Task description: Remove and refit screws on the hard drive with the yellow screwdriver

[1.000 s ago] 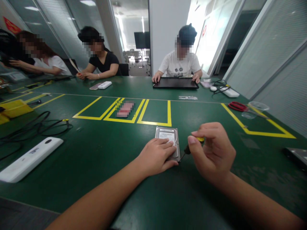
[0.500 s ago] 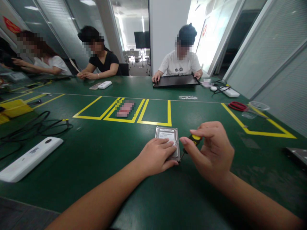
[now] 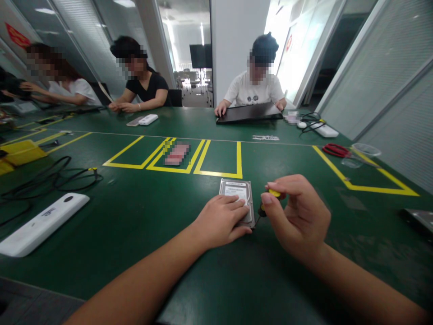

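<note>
Nearest, the left hand (image 3: 219, 221) lies flat with fingers loosely spread over the near half of a bare hard drive (image 3: 237, 188), pinning it to the green table (image 3: 135, 234) rather than gripping it. Just right of it, the right hand (image 3: 299, 216) pinches a small screwdriver (image 3: 273, 194), yellow-capped with a black handle, between thumb and fingertips, its thin shaft slanting down to the drive's near right corner. The drive looks like a stiff, dense metal slab with a smooth top that could skid on the mat. It is probably best held by its side edges or pressed from above, and kept from knocks. The tip's meeting with the corner is too small to make out, and the palm hides the drive's near edge. A white device (image 3: 43, 223) and black cables (image 3: 50, 180) lie well to the left. A dark flat object (image 3: 419, 219) is cut off at the right edge. Beyond are yellow tape boxes (image 3: 221, 174), then a seated person tilting a black panel (image 3: 248, 113).
</note>
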`<state>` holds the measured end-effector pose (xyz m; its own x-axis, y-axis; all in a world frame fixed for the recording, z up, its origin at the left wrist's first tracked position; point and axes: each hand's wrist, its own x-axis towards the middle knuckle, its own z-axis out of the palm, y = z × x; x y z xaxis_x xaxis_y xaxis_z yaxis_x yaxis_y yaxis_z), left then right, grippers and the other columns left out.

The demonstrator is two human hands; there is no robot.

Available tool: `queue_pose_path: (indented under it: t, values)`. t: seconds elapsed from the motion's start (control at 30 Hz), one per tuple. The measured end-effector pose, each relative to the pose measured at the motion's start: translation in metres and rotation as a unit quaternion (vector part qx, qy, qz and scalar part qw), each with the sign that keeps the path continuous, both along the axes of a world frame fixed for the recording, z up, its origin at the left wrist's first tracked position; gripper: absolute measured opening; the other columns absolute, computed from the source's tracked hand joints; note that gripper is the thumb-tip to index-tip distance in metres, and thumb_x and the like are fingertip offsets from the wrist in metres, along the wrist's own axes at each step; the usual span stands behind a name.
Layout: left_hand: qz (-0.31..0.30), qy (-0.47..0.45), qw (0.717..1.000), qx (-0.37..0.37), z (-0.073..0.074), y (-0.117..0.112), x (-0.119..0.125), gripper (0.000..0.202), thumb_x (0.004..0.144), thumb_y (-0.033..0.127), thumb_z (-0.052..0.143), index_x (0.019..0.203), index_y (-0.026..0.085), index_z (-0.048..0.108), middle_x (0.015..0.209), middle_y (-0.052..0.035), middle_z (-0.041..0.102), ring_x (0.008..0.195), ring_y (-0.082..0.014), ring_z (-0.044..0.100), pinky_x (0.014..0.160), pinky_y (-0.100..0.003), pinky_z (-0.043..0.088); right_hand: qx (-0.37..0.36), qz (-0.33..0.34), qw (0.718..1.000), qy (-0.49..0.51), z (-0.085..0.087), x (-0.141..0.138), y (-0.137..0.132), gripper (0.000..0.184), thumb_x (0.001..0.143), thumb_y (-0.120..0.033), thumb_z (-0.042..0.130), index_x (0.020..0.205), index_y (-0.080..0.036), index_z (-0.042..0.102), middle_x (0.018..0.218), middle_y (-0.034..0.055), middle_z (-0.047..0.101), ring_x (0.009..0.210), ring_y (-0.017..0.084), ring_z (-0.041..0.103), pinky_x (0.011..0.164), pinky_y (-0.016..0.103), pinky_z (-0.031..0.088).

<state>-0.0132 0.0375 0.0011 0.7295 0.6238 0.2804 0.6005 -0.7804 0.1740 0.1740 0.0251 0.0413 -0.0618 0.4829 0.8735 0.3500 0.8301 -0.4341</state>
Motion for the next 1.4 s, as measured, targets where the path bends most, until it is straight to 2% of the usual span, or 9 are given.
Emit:
queue_pose_path:
  t: [0.33, 0.53, 0.83, 1.4]
  values:
    - [0.004, -0.014, 1.0, 0.004, -0.0024, 0.0005, 0.0004, 0.037, 0.092, 0.051, 0.057, 0.114, 0.021, 0.062, 0.118, -0.0066, 0.068, 0.117, -0.0277, 0.059, 0.098, -0.043, 0.047, 0.014, 0.015, 1.0, 0.003, -0.0003, 0.0006, 0.0015, 0.027, 0.077, -0.007, 0.07, 0.102, -0.016, 0.064, 0.092, 0.0055, 0.06, 0.088, 0.018, 0.057, 0.075, 0.036, 0.046]
    - [0.002, -0.001, 1.0, 0.01, -0.0005, 0.0002, 0.0003, 0.042, 0.093, 0.051, 0.057, 0.121, 0.02, 0.06, 0.124, -0.0081, 0.066, 0.121, -0.0291, 0.057, 0.099, -0.044, 0.046, 0.017, -0.006, 1.0, -0.002, 0.0003, 0.0004, 0.0021, 0.025, 0.077, -0.006, 0.07, 0.099, -0.016, 0.064, 0.089, 0.0038, 0.06, 0.085, 0.016, 0.057, 0.073, 0.034, 0.046]
    - [-0.004, -0.011, 1.0, 0.013, 0.0, 0.0004, 0.0001, 0.041, 0.094, 0.051, 0.054, 0.121, 0.022, 0.06, 0.118, -0.0087, 0.068, 0.118, -0.0291, 0.059, 0.097, -0.044, 0.047, 0.013, -0.018, 1.0, -0.011, 0.0017, 0.0003, 0.0016, 0.023, 0.079, -0.006, 0.069, 0.1, -0.015, 0.063, 0.089, 0.0038, 0.06, 0.085, 0.016, 0.057, 0.073, 0.033, 0.046]
    - [-0.001, 0.002, 1.0, -0.001, -0.0004, 0.0, -0.0004, 0.043, 0.094, 0.051, 0.055, 0.125, 0.021, 0.059, 0.122, -0.0071, 0.067, 0.122, -0.0295, 0.056, 0.101, -0.045, 0.045, 0.0, -0.026, 1.0, -0.014, 0.0014, 0.0011, -0.0006, 0.021, 0.081, -0.008, 0.067, 0.099, -0.015, 0.063, 0.089, 0.0037, 0.06, 0.083, 0.015, 0.057, 0.073, 0.033, 0.046]
